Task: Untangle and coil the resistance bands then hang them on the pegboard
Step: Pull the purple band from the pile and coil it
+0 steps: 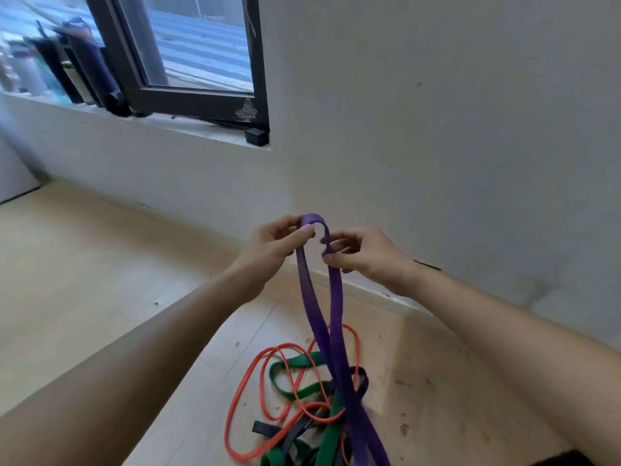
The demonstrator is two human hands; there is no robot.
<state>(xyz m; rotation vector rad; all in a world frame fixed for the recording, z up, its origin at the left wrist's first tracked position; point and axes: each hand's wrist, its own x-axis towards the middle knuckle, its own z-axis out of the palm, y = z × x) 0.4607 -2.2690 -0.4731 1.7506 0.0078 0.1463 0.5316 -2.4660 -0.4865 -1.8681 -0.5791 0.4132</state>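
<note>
1. Grip: we see two hands at the centre of the frame. The left hand point(270, 245) pinches the top bend of the purple band point(336, 297) between thumb and fingers. The right hand point(364, 257) pinches the band's right strand just below that bend.
2. Held thing: one purple band. Its two strands hang down from the hands, cross, and run into the heap at the lower centre.
3. Heap: we count one thin orange band point(242, 391) in several loops. There are also a green band point(285, 385) and a dark band point(265, 428). We cannot tell whether each of these two colours is one band or more. All of them overlap.
4. Surface: the heap lies on a pale wood floor point(100, 280), which bears dark specks at lower right.
5. Room: a white wall point(437, 129) fills the upper right. One dark-framed window point(195, 45) sits at upper left, with blurred items on its sill point(188, 129).
6. Edges: the skirting board point(363, 290) passes behind the hands, near the heap. A wider stretch of floor shows toward the left of the frame.
</note>
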